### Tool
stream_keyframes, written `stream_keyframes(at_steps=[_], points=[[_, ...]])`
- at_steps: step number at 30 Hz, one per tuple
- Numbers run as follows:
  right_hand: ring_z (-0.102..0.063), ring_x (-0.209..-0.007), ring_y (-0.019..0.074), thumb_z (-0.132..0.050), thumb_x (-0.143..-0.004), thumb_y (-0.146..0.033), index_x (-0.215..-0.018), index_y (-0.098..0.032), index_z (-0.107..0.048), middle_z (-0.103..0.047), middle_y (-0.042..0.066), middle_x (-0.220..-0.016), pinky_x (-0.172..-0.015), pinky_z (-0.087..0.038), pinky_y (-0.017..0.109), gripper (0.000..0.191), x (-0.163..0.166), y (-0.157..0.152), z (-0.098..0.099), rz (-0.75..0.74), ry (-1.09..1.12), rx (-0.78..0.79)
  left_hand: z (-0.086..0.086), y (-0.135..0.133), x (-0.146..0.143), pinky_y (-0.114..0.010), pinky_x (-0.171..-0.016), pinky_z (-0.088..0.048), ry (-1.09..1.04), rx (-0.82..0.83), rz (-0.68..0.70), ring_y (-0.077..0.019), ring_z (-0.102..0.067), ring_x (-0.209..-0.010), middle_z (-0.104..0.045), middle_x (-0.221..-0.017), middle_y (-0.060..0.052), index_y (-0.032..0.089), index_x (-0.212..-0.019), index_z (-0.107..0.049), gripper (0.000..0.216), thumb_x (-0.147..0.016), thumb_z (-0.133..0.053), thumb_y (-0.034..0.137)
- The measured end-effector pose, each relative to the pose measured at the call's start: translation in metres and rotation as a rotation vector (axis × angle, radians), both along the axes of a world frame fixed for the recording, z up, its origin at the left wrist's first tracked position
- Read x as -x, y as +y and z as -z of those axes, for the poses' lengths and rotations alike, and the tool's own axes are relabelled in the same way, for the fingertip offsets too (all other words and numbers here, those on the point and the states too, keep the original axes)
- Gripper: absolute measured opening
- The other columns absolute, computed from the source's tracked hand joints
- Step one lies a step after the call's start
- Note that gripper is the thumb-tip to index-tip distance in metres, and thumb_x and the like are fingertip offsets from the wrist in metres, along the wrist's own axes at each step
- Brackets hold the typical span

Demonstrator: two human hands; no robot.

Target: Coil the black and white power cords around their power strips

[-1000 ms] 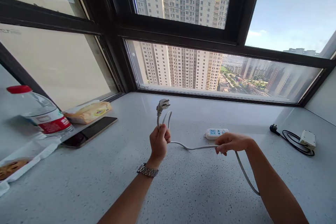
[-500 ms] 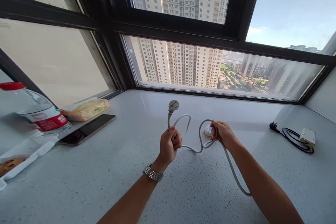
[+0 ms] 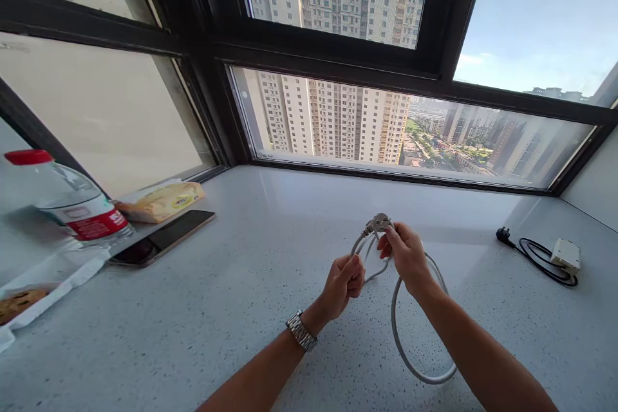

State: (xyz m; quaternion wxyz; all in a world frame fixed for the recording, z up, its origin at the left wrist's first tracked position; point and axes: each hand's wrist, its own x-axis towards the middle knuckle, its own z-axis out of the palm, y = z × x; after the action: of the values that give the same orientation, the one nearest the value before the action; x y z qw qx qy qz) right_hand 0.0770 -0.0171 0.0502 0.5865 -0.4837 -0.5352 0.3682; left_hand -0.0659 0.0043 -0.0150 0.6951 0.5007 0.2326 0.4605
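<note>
- I see the left hand point(image 3: 344, 282) closed in a fist around gathered strands of the white cable point(image 3: 403, 347), a metal watch point(image 3: 300, 331) on its wrist.
- The right hand point(image 3: 404, 252) sits just beside it, fingers pinched on the cable right below the plug point(image 3: 379, 223), which stands above both sets of fingertips.
- Below the fingers one large loop hangs down to the stone sill point(image 3: 193, 335); shorter loops bunch between the two hands.
- My judgement: coiling is well along, with the plug end gathered; the hanging loop is not yet taken in, and the far end is hidden behind the right hand.
- Well right of the fingers lie a black cord point(image 3: 535, 252) and a white adapter point(image 3: 566, 253).
- Far left of the fingers: a phone point(image 3: 161, 239), a snack packet point(image 3: 161, 201), a water bottle point(image 3: 67, 201) partly full, and an open wrapper point(image 3: 29, 299) holding what looks like a biscuit.
</note>
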Motion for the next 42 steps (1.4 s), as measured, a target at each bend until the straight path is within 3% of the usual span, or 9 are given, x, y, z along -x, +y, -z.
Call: stream_keyframes(at_steps=[7, 13, 17, 22, 27, 32, 36, 39, 42], points=[[-0.054, -0.066, 0.0193, -0.042, -0.091, -0.026, -0.104, -0.018, -0.05, -0.063, 0.005, -0.08, -0.059, -0.035, 0.029, 0.018, 0.033, -0.038, 0.0, -0.19, -1.083, -0.065, 0.003, 0.006, 0.0, -0.019, -0.04, -0.026, -0.114, 0.172, -0.112, -0.0049, -0.029, -0.041, -0.033, -0.046, 0.008, 0.018, -0.061, -0.04, 0.057, -0.062, -0.066, 0.069], [-0.054, -0.1, 0.0293, -0.059, -0.086, -0.034, -0.127, -0.024, -0.046, -0.06, 0.011, -0.11, -0.085, -0.041, 0.044, 0.045, 0.03, -0.029, 0.013, -0.093, -1.368, -0.156, -0.01, 0.013, 0.007, -0.018, -0.037, -0.017, -0.089, 0.172, -0.153, -0.004, -0.018, -0.035, -0.028, -0.039, 0.01, 0.017, -0.063, -0.049, 0.03, -0.068, -0.06, 0.044], [-0.035, -0.127, 0.0345, -0.067, -0.078, -0.026, -0.141, -0.031, -0.032, -0.04, 0.012, -0.14, -0.103, -0.027, 0.054, 0.072, 0.025, -0.018, 0.035, 0.085, -1.413, -0.244, -0.018, 0.021, 0.016, -0.019, -0.037, -0.022, -0.091, 0.143, -0.303, -0.0052, -0.027, -0.036, -0.039, -0.046, 0.008, 0.016, -0.069, -0.052, 0.025, -0.069, -0.058, 0.041], [-0.046, -0.117, 0.0319, -0.06, -0.079, -0.02, -0.145, -0.019, -0.027, -0.043, 0.017, -0.137, -0.09, -0.04, 0.044, 0.074, 0.009, -0.001, 0.048, 0.156, -1.34, 0.047, -0.03, 0.042, 0.051, -0.019, -0.039, -0.027, -0.257, 0.147, -0.537, -0.0057, -0.031, -0.039, -0.034, -0.049, 0.009, 0.02, -0.064, -0.036, 0.023, -0.07, -0.056, 0.031], [-0.058, -0.078, 0.0226, -0.059, -0.078, -0.044, -0.108, -0.017, -0.061, -0.065, 0.01, -0.094, -0.06, -0.04, 0.03, 0.041, 0.0, -0.001, 0.034, -0.112, -1.194, 0.313, -0.041, 0.058, 0.085, -0.02, -0.038, -0.022, -0.38, 0.156, -0.725, -0.0058, -0.022, -0.036, -0.023, -0.046, 0.01, 0.021, -0.062, -0.027, 0.026, -0.074, -0.049, 0.026], [-0.046, -0.057, 0.0105, -0.067, -0.069, -0.03, -0.079, -0.018, -0.065, -0.059, -0.001, -0.069, -0.049, -0.029, 0.021, 0.016, -0.012, -0.032, 0.037, -0.564, -1.044, 0.363, -0.048, 0.059, 0.106, -0.02, -0.039, -0.022, -0.486, 0.153, -0.825, -0.0069, -0.023, -0.036, -0.021, -0.043, 0.01, 0.021, -0.063, -0.029, 0.021, -0.076, -0.044, 0.021], [-0.047, -0.055, 0.0097, -0.072, -0.069, -0.038, -0.077, -0.017, -0.067, -0.057, -0.002, -0.065, -0.049, -0.033, 0.02, 0.023, -0.061, -0.058, 0.047, -0.863, -0.818, 0.506, -0.051, 0.058, 0.124, -0.021, -0.041, -0.026, -0.507, 0.168, -0.919, -0.0066, -0.022, -0.034, -0.022, -0.043, 0.009, 0.021, -0.063, -0.027, 0.021, -0.078, -0.042, 0.021], [-0.051, -0.058, 0.012, -0.07, -0.071, -0.05, -0.08, -0.017, -0.07, -0.059, 0.001, -0.066, -0.053, -0.038, 0.022, 0.034, -0.102, -0.073, 0.048, -0.866, -0.702, 0.574, -0.05, 0.058, 0.132, -0.021, -0.041, -0.028, -0.48, 0.129, -0.946, -0.0059, -0.023, -0.033, -0.021, -0.044, 0.009, 0.02, -0.064, -0.025, 0.024, -0.079, -0.043, 0.024], [-0.044, -0.052, 0.0105, -0.065, -0.072, -0.063, -0.074, -0.016, -0.071, -0.054, 0.001, -0.061, -0.049, -0.032, 0.023, 0.047, -0.12, -0.079, 0.046, -0.836, -0.724, 0.549, -0.05, 0.058, 0.128, -0.022, -0.041, -0.028, -0.434, 0.097, -0.944, -0.0055, -0.022, -0.032, -0.021, -0.044, 0.01, 0.021, -0.064, -0.026, 0.024, -0.077, -0.045, 0.026]])
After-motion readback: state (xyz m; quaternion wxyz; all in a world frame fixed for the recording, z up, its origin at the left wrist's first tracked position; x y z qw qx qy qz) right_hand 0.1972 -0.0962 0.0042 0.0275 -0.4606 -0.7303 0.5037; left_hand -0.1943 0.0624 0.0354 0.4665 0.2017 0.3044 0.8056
